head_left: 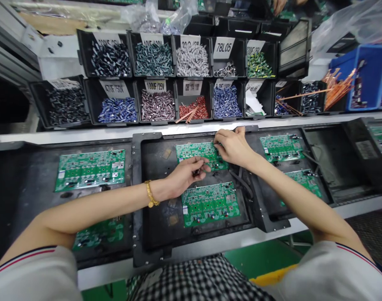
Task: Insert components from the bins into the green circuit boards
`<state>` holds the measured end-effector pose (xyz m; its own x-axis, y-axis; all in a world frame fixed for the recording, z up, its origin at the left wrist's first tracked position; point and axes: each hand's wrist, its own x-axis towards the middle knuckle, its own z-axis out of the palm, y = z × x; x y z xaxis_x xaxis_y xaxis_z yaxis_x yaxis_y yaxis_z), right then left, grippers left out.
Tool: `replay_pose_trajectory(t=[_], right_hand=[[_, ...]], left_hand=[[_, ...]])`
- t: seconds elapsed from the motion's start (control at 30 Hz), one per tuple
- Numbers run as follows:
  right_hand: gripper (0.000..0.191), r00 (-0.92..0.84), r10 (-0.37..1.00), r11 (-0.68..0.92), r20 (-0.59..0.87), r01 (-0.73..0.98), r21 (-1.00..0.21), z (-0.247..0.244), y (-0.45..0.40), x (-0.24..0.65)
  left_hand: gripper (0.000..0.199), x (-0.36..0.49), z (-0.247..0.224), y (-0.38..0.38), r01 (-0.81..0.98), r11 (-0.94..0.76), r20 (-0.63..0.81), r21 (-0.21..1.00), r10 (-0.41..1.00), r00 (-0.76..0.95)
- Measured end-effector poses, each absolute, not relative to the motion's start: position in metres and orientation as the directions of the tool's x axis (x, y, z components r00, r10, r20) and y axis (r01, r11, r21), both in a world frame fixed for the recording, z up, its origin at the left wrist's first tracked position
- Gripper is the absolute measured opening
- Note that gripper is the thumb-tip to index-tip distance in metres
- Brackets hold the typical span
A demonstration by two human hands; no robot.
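On the far row of black plastic bins (240, 52), the clearest print is 78L05, on a white rectangular paper label (224, 47) right of the middle. Along the near row of black plastic bins (93, 98), from left to right, one pale paper label (113, 88) reads 47UF/50V, the next pale label (155, 86) 100UF/25V, and a third pale label (192, 88) CBB 104/100. Right of these, a partly covered pale label (222, 83) seems to say 2.2UF/100V. The far row's second white label (151, 39) from the left, also partly covered, appears to read 10UF/100V. Markings on the green rectangular circuit boards (209, 205) are too small to read.
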<state>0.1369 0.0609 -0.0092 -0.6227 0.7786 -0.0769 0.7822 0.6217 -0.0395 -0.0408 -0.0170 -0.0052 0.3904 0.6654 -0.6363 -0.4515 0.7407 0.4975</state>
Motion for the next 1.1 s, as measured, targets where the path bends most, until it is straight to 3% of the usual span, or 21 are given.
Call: replay_pose_trajectory(t=[0.3, 0.43, 0.57, 0.73, 0.87, 1.1], right_hand=[[0.022, -0.635, 0.771, 0.635, -0.050, 0.773, -0.017, -0.013, 0.060, 0.137], [0.017, -0.555, 0.828, 0.557, 0.075, 0.803, -0.213, -0.008, 0.044, 0.136], [0.016, -0.598, 0.793, 0.586, 0.116, 0.696, -0.415, 0.011, 0.008, 0.131], [0.021, -0.651, 0.745, 0.660, 0.144, 0.690, -0.298, 0.033, -0.026, 0.139], [0.019, -0.716, 0.699, 0.693, 0.000, 0.676, -0.252, 0.027, -0.033, 0.161], [0.019, -0.780, 0.585, 0.773, -0.220, 0.619, -0.141, 0.005, -0.026, 0.170]], left_hand=[[0.021, -0.042, -0.006, -0.018, -0.454, 0.731, -0.627, 0.509, 0.676, 0.387], [0.020, -0.041, -0.010, -0.019, -0.476, 0.731, -0.653, 0.489, 0.669, 0.355], [0.021, -0.035, -0.005, -0.022, -0.486, 0.716, -0.651, 0.501, 0.682, 0.333], [0.027, -0.026, 0.008, -0.039, -0.493, 0.769, -0.651, 0.408, 0.623, 0.433], [0.028, -0.025, 0.008, -0.066, -0.362, 0.864, -0.714, 0.349, 0.495, 0.494], [0.009, -0.027, -0.004, -0.079, -0.213, 0.838, -0.672, 0.503, 0.534, 0.513]])
